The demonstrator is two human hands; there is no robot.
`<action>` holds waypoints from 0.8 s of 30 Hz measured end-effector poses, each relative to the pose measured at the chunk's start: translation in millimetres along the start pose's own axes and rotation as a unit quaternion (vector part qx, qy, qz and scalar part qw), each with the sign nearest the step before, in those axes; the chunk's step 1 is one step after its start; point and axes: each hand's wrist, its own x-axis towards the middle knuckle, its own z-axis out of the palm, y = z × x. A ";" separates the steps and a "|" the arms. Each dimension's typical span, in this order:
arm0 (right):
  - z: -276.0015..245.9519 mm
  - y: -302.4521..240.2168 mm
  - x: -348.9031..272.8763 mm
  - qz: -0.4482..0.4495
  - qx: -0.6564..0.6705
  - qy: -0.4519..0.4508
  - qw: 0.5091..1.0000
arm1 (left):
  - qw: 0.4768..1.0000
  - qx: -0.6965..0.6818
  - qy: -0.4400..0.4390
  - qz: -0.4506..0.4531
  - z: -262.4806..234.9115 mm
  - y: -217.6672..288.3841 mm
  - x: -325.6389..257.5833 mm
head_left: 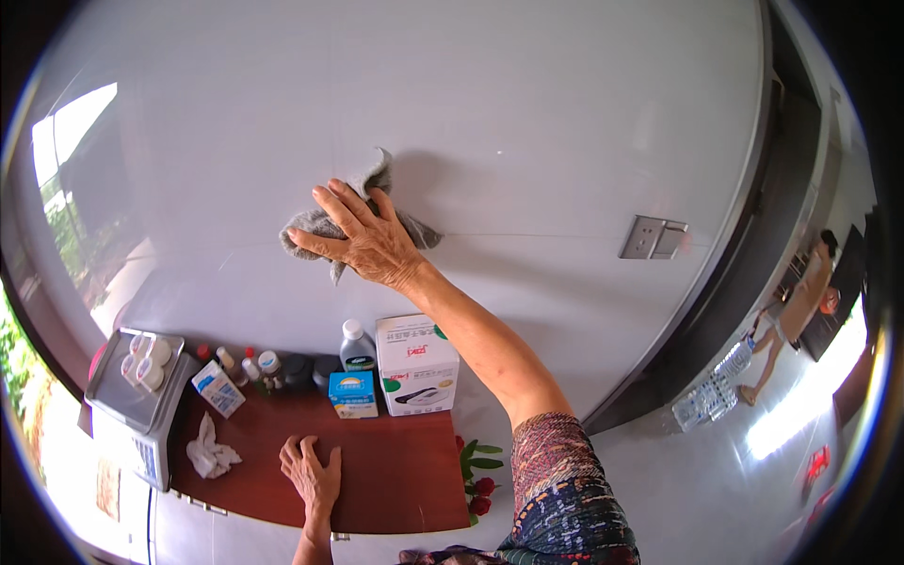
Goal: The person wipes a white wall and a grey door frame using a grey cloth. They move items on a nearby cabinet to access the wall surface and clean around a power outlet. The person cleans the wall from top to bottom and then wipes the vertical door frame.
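Observation:
A crumpled grey cloth (379, 177) is pressed against the glossy pale wall (527, 113). My right hand (363, 235) lies over it, fingers bent onto the fabric, with cloth sticking out above and on both sides. The right arm reaches up from the lower right in a patterned sleeve. Lower down, my left hand (313, 476) rests on the reddish-brown cabinet top (395, 471) with its fingers spread and nothing in it. A crumpled white tissue (212, 447) lies to the left of that hand.
Along the wall stand a white box (414, 363), a blue carton (354, 395), a bottle (358, 347) and several small jars. A grey scale (141, 405) sits at the left end. Red flowers (480, 494) are beside the cabinet. A socket (653, 237) is right. Another person (805, 297) stands far right.

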 end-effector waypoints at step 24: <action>-248.0 307.3 -176.6 0.289 -0.204 0.056 0.934 | 0.993 0.040 0.112 -0.020 3.8 4.1 -32.8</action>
